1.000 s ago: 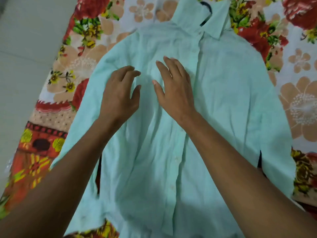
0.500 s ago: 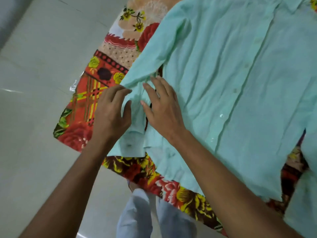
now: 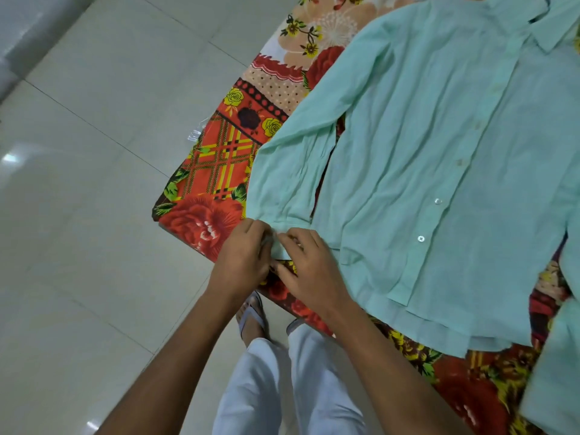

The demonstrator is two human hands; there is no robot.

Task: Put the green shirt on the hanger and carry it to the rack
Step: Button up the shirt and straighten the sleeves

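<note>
I had both hands at the cuff of the pale mint-green button-front cotton shirt [image 3: 439, 171], which lay flat, front up, across the bed's floral red, orange and yellow printed bedsheet [image 3: 216, 171], spreading up and away to the right of my hands. My left hand [image 3: 243, 255] was curled shut on the end of the shirt's long sleeve [image 3: 292, 171], pinching the cuff from its left side, and my right hand [image 3: 309, 265] pinched the same cuff from the right, fingertips almost touching those of the left. Both forearms reached forward and slightly inward from below, wrists bent down toward the bed's near edge, my white-trousered legs [image 3: 282, 387] and a sandalled foot [image 3: 251, 318] directly beneath them on the glossy pale tiled floor [image 3: 94, 215].

By my reckoning I was at the preparing stage, straightening or fastening the sleeve end before hanging. I could not tell whether a hanger already sat inside the shirt; only a dark sliver showed at the collar [image 3: 547, 29], far beyond my right hand. The next move, I judged, called for letting go of the cuff and reaching up past my right hand to the collar and shoulders, so the shirt could be lifted without the sleeve dragging.
</note>
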